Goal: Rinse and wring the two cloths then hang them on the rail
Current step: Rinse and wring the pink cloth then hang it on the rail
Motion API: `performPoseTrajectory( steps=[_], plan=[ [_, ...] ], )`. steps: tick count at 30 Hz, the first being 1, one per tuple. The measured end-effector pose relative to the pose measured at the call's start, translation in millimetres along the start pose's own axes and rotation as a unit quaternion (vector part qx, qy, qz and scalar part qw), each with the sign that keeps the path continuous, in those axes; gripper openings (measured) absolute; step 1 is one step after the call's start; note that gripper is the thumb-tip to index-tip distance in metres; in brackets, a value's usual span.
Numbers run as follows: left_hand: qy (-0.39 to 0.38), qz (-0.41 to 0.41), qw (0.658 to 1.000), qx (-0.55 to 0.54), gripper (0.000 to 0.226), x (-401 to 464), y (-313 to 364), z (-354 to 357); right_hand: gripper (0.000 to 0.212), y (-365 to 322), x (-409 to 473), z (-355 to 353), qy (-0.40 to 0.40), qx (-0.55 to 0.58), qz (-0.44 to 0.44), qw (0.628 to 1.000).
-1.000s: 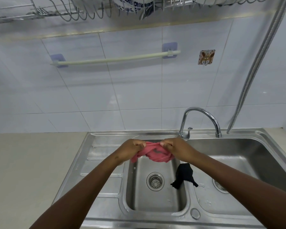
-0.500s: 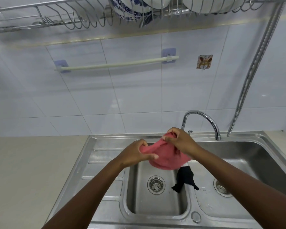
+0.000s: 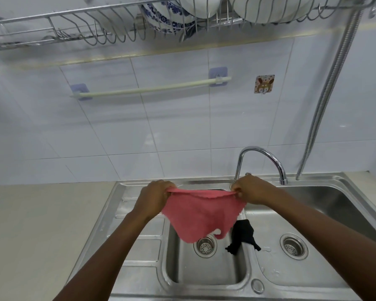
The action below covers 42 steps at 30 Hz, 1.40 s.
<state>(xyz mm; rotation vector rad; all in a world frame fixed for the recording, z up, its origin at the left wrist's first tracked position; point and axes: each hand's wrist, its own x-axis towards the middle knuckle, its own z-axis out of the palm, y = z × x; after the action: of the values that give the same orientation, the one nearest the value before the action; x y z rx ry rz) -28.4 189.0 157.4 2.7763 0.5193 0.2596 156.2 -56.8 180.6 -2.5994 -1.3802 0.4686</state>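
Midway thru: my left hand point(image 3: 154, 197) & right hand point(image 3: 251, 191) each pinch a top corner of the pink terry cloth point(image 3: 201, 213), spread over the steel double sink point(image 3: 326, 181), white wall rail point(image 3: 150, 90) bare, crumpled black cloth point(image 3: 242, 234) waiting on the divider.

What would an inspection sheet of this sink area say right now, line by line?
Surface: steel double sink set in a pale counter; a few drops of water by the right drain.
Job's things: pink cloth spread open by its top edge above the left basin; black cloth draped over the divider between the basins; rail on the wall tiles, bare.
Clutter: nothing seen.
Grippers: left hand and right hand each pinch a top corner of the pink cloth.
Cables: nothing seen; a metal hose runs down the wall.
Surroundings: faucet, no water seen running; dish rack overhead with plates; patterned wall hook.
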Motion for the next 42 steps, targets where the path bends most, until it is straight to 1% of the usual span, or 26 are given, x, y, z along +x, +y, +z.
performPoseTrajectory(
  steps=[1,2,3,4,5,7,8,10,11,13,16,19,21,23,24,25,27,28,29,31,33,34,36,38,40,42],
  plan=[
    [0.051,-0.022,0.998,-0.013,0.025,0,3,-3,0.023,-3,0,-2,0.039,0.014,0.005,0.999],
    [0.115,-0.045,0.992,-0.024,0.021,-1,6,-6,0.016,-6,0,-3,0.117,0.036,0.0,0.992],
    [0.168,-0.063,0.984,-0.021,0.018,-2,6,-7,0.012,-8,-1,-2,0.207,0.064,-0.011,0.976],
    [0.184,-0.073,0.98,-0.005,0.016,-4,6,-7,0.01,-9,-2,2,0.262,0.083,-0.023,0.961],
    [0.166,-0.072,0.983,0.019,0.016,-6,6,-5,0.009,-9,-3,6,0.258,0.085,-0.03,0.962],
    [0.128,-0.086,0.988,0.017,0.016,-11,2,2,0.011,-9,-4,16,0.148,0.059,0.007,0.987],
    [0.139,-0.09,0.986,0.006,0.017,-13,0,5,0.012,-7,-4,21,0.119,0.06,0.034,0.991],
    [0.184,-0.076,0.98,-0.008,0.021,-20,-1,11,0.02,-2,-5,26,0.146,0.101,0.057,0.982],
    [0.202,-0.07,0.976,-0.036,0.023,-23,2,12,0.022,-1,-5,27,0.163,0.113,0.055,0.979],
    [0.228,-0.071,0.968,-0.08,0.026,-26,7,14,0.022,-3,-7,27,0.191,0.121,0.03,0.974],
    [0.258,-0.103,0.956,-0.097,0.023,-30,9,17,0.023,-4,-8,30,0.234,0.135,0.009,0.963],
    [0.261,-0.116,0.953,-0.105,0.019,-35,10,20,0.023,-6,-11,33,0.234,0.146,0.012,0.961],
    [0.257,-0.114,0.957,-0.067,0.018,-39,6,21,0.02,-8,-14,34,0.224,0.135,0.019,0.965],
    [0.209,-0.114,0.971,-0.022,0.017,-40,-6,20,0.018,-8,-13,31,0.183,0.127,0.033,0.974],
    [0.171,-0.118,0.978,-0.003,0.016,-40,-14,18,0.021,-8,-13,28,0.151,0.122,0.038,0.98],
    [0.128,-0.127,0.984,0.011,0.021,-38,-24,13,0.028,-9,-11,24,0.128,0.121,0.04,0.984],
    [0.062,-0.136,0.988,0.025,0.036,-33,-40,-4,0.032,-13,-7,10,0.12,0.149,0.034,0.981],
    [0.049,-0.144,0.988,0.015,0.036,-29,-46,-15,0.029,-18,-4,2,0.125,0.181,0.026,0.975],
    [0.046,-0.153,0.987,-0.017,0.032,-24,-48,-28,0.026,-24,-1,-9,0.131,0.223,0.017,0.966],
    [0.067,-0.174,0.969,-0.164,0.027,-11,-45,-55,0.022,-40,8,-33,0.125,0.348,0.015,0.929],
    [0.113,-0.195,0.922,-0.316,0.025,4,-40,-84,0.019,-56,21,-59,0.098,0.474,0.02,0.875],
    [0.132,-0.201,0.896,-0.374,0.022,12,-39,-99,0.018,-63,28,-72,0.099,0.504,0.018,0.858],
    [0.151,-0.197,0.855,-0.455,0.015,27,-40,-130,0.015,-76,45,-98,0.121,0.536,-0.007,0.836],
    [0.159,-0.177,0.828,-0.508,0.016,44,-48,-159,0.014,-86,62,-123,0.146,0.554,-0.033,0.819],
    [0.161,-0.154,0.814,-0.537,0.019,61,-55,-183,0.017,-94,81,-145,0.165,0.548,-0.05,0.818],
    [0.166,-0.133,0.808,-0.55,0.022,80,-64,-202,0.021,-101,102,-164,0.179,0.537,-0.061,0.822]
  ],
)
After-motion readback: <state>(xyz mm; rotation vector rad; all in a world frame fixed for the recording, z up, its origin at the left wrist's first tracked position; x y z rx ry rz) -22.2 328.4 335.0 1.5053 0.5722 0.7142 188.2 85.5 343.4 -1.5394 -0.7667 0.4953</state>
